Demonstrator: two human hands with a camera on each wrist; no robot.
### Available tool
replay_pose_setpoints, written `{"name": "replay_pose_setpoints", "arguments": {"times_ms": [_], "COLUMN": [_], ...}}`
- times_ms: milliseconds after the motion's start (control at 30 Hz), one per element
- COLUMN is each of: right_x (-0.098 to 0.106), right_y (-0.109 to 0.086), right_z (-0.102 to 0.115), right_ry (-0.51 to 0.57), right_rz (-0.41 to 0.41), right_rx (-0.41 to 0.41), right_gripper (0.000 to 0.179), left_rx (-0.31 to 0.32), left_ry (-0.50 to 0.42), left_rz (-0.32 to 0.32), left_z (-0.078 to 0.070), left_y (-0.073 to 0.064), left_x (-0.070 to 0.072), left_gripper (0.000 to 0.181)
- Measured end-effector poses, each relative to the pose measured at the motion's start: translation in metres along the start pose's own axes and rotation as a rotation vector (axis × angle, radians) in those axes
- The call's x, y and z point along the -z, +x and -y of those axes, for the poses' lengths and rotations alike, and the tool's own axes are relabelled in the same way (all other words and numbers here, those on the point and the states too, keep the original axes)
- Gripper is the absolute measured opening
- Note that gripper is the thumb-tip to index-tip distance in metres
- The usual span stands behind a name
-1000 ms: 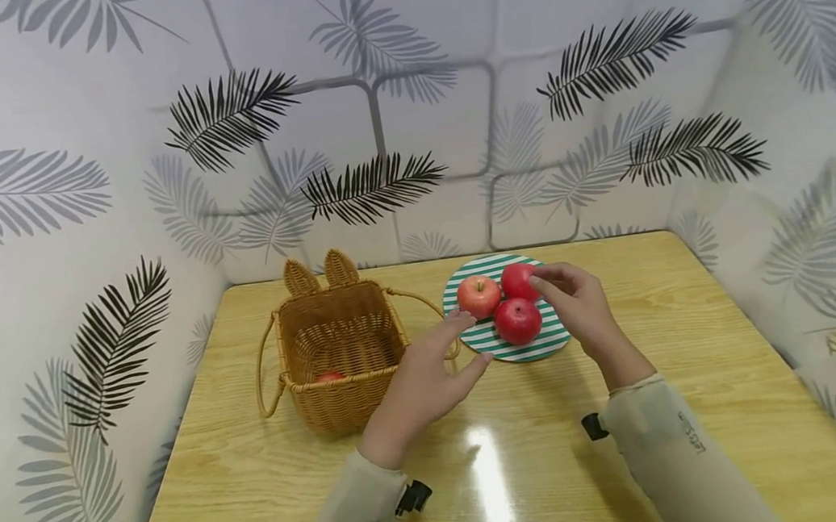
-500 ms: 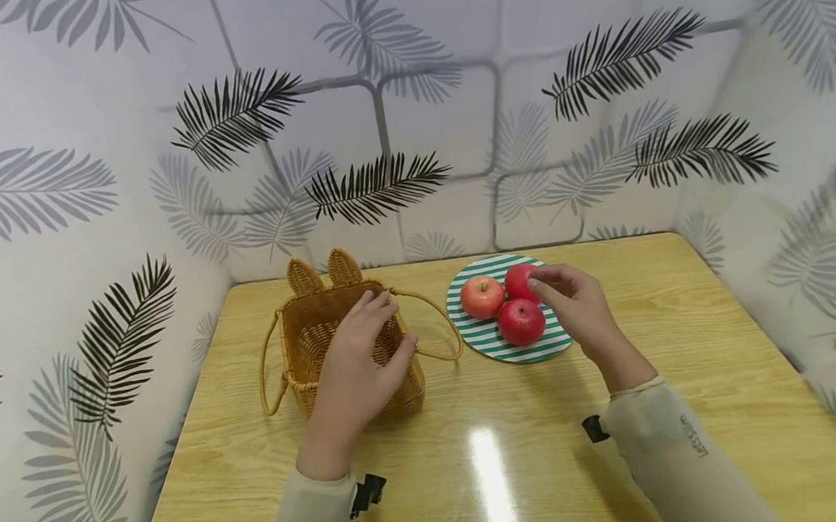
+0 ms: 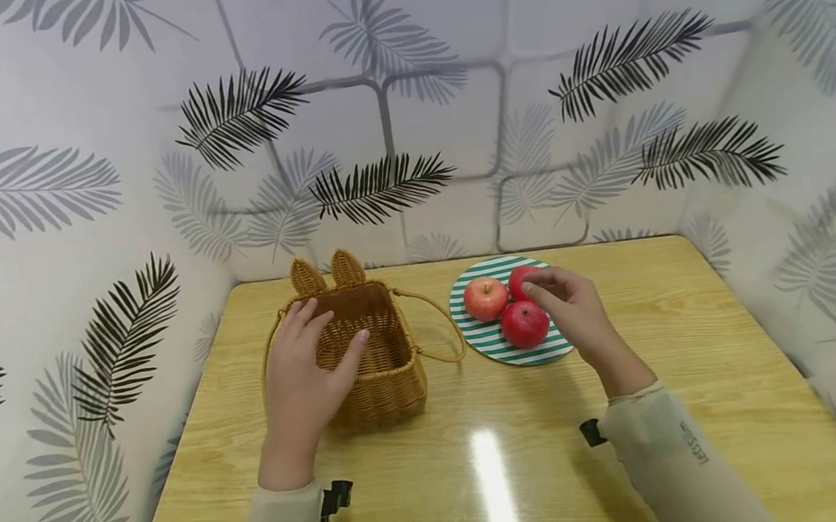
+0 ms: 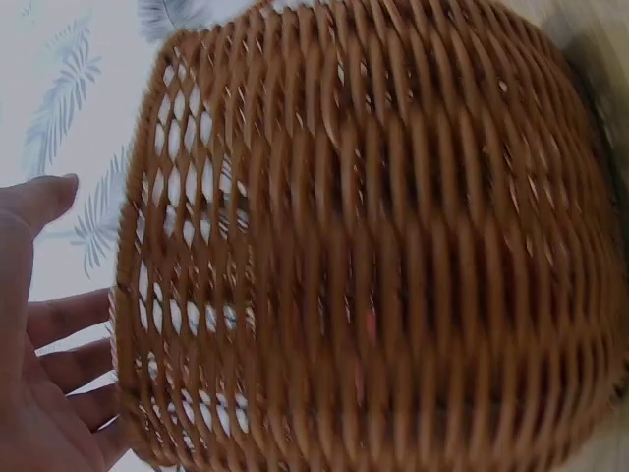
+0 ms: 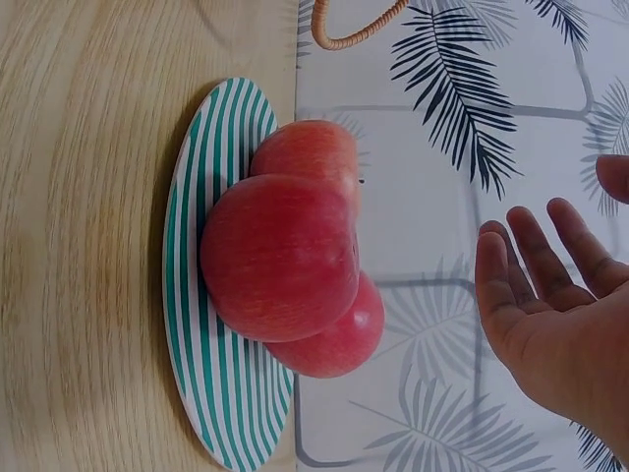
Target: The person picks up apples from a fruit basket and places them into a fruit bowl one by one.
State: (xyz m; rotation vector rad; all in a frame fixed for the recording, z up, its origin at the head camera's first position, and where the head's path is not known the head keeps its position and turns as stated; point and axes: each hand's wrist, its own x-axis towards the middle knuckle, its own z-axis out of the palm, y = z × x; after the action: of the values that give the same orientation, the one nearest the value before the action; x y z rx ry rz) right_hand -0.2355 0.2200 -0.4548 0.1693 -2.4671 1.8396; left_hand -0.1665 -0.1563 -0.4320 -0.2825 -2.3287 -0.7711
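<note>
A wicker basket with two ear shapes on its back rim stands left of centre. Over its left side hovers my left hand, fingers spread and holding nothing; whether it touches the rim I cannot tell. Through the weave, the left wrist view gives only a faint reddish hint of something inside. To the right, a striped plate bears a pale red apple, a dark red apple and another red apple behind. My right hand is above the plate's right edge, loosely bent, apart from the apples.
A loop handle sticks out from the basket toward the plate. Both stand on a wooden table, with a leaf-patterned wall covering close behind its back edge and at the sides.
My left hand has moved left, from between basket and plate across to the basket's left side. The right hand stays by the plate, and the apples there have not moved.
</note>
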Motion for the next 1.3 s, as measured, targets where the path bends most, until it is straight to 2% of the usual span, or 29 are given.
{"name": "replay_pose_setpoints", "arguments": {"times_ms": [200,467,767,967,1300], "right_x": [-0.006,-0.012,-0.016,-0.022,-0.037], "right_y": [-0.001,-0.001,-0.003,-0.004,0.002], "right_z": [0.004,0.003,0.003,0.003,0.008], "right_ry": [0.053,0.048,0.038,0.038,0.075], "right_rz": [0.023,0.042,0.051,0.068,0.092], "right_rx": [0.014,-0.005,-0.008,0.002,0.049], "right_gripper": [0.045,0.047,0.043,0.043,0.045], "left_rx": [0.059,0.135,0.115,0.146,0.112], "left_ry": [0.016,0.051,0.112,0.114,0.140], "left_rz": [0.015,0.089,0.046,0.102,0.128], "left_z": [0.011,0.022,0.030,0.031,0.035], "left_y": [-0.006,-0.016,-0.015,-0.020,-0.022], "left_x": [0.003,-0.007,-0.010,-0.011,-0.013], "left_gripper": [0.066,0.080,0.089,0.104,0.110]}}
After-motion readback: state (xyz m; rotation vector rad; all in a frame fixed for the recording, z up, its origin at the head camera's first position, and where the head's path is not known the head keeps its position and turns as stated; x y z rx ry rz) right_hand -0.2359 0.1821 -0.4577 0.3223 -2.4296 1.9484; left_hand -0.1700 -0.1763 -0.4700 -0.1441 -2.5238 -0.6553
